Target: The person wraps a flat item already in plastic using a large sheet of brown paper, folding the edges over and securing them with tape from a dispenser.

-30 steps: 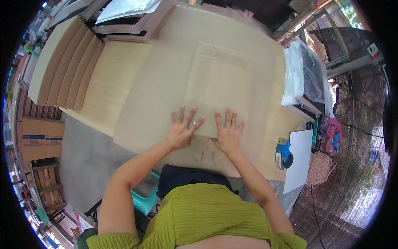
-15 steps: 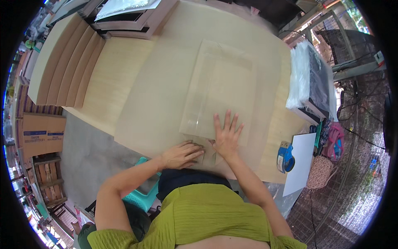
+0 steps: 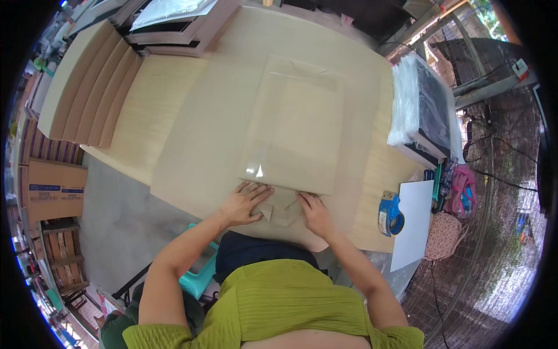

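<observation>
A flat rectangular package (image 3: 299, 125) in brown wrapping paper, with shiny clear tape along its left and near sides, lies on a large sheet of brown paper (image 3: 192, 128). At its near edge a folded paper flap (image 3: 282, 214) with creased, pointed corners extends toward me. My left hand (image 3: 244, 203) rests palm down at the near left, its fingers spread over the package edge and its thumb by a folded corner. On the other side of the flap, my right hand (image 3: 317, 214) has its fingers together and bent, pressing the paper at the near edge.
A blue tape dispenser (image 3: 390, 214) and a white sheet (image 3: 411, 224) lie at the right. Behind them stand plastic-wrapped frames (image 3: 421, 110). Brown boards (image 3: 87, 87) stand in a row at the far left. A turquoise stool (image 3: 200, 276) is below the table edge.
My right hand has come off the package's top to its near edge, its fingers drawing together. My left hand has moved up onto that edge, fingers spreading. The view has shifted slightly.
</observation>
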Tool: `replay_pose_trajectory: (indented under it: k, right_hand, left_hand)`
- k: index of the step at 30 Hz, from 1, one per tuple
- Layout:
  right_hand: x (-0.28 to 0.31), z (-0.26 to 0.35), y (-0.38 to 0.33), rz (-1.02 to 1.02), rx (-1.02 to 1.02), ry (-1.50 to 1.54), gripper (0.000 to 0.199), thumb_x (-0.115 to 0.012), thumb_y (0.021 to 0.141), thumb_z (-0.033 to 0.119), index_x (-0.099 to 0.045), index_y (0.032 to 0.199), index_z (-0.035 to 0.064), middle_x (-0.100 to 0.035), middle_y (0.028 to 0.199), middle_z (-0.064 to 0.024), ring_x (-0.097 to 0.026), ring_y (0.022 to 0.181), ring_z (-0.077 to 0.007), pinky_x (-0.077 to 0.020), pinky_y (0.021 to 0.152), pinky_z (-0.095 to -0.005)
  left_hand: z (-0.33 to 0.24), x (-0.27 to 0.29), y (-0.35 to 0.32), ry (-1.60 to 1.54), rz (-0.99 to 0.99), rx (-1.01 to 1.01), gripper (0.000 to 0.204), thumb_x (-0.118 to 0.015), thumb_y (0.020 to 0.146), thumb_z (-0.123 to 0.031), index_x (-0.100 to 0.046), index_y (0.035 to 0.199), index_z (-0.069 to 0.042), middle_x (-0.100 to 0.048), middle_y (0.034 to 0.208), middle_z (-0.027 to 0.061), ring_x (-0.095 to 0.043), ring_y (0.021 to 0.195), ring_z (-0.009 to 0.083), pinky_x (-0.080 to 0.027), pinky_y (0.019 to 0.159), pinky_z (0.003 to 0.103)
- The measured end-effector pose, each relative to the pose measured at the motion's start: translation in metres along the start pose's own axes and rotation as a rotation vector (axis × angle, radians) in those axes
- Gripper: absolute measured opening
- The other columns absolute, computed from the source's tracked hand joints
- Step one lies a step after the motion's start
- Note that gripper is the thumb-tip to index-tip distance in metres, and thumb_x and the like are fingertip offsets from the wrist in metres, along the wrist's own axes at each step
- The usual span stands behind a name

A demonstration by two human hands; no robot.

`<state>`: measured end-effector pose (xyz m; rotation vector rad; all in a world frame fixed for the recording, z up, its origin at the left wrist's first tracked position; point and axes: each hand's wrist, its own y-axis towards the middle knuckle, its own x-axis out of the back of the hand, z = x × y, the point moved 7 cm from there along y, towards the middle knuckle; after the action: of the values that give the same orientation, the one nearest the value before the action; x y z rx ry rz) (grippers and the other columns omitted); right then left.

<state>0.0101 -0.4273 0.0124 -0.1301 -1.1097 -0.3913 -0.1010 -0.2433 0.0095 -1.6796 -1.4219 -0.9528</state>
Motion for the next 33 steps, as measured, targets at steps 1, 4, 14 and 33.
replay_pose_trajectory:
  k: [1,4,14,33]
  right_hand:
    - [-0.001,-0.003,-0.001,0.015,0.011,0.003,0.064,-0.056,0.074,-0.005,-0.051,0.138,0.0006,-0.052,0.136,-0.0169,-0.053,0.119,-0.0359,-0.0449,0.103,-0.0456]
    - [-0.006,-0.007,-0.003,0.039,0.022,-0.012,0.065,-0.058,0.073,-0.004,-0.052,0.137,-0.0008,-0.053,0.136,-0.0177,-0.051,0.125,-0.0365,-0.0411,0.109,-0.0458]
    - [0.011,-0.021,-0.03,-0.345,-0.226,0.102,0.051,-0.07,0.079,0.005,-0.057,0.128,-0.0019,-0.058,0.125,-0.0208,-0.054,0.118,-0.0388,-0.0462,0.101,-0.0452]
    - [0.04,-0.019,0.028,-0.506,-0.176,0.292,0.018,-0.068,0.082,-0.005,-0.073,0.089,0.0107,-0.077,0.102,-0.0064,-0.067,0.117,-0.0235,-0.0149,0.121,-0.0539]
  left_hand:
    - [-0.001,0.002,0.001,-0.022,-0.008,0.017,0.077,-0.063,0.084,-0.043,-0.039,0.152,-0.017,-0.048,0.149,0.0088,-0.044,0.138,0.027,-0.03,0.117,0.051]
    - [-0.008,0.0,0.004,-0.009,-0.114,0.077,0.068,-0.066,0.081,-0.034,-0.049,0.145,-0.017,-0.053,0.143,0.0056,-0.048,0.134,0.0252,-0.038,0.113,0.05]
    - [0.002,0.021,0.026,-0.049,-0.01,0.378,0.032,-0.065,0.086,-0.027,-0.073,0.118,-0.028,-0.073,0.087,0.0094,-0.069,0.08,0.0298,-0.055,0.074,0.045]
    - [-0.004,0.05,0.003,-0.307,-0.376,0.293,0.035,-0.071,0.087,-0.035,-0.072,0.118,-0.018,-0.072,0.104,0.011,-0.068,0.098,0.0315,-0.054,0.086,0.044]
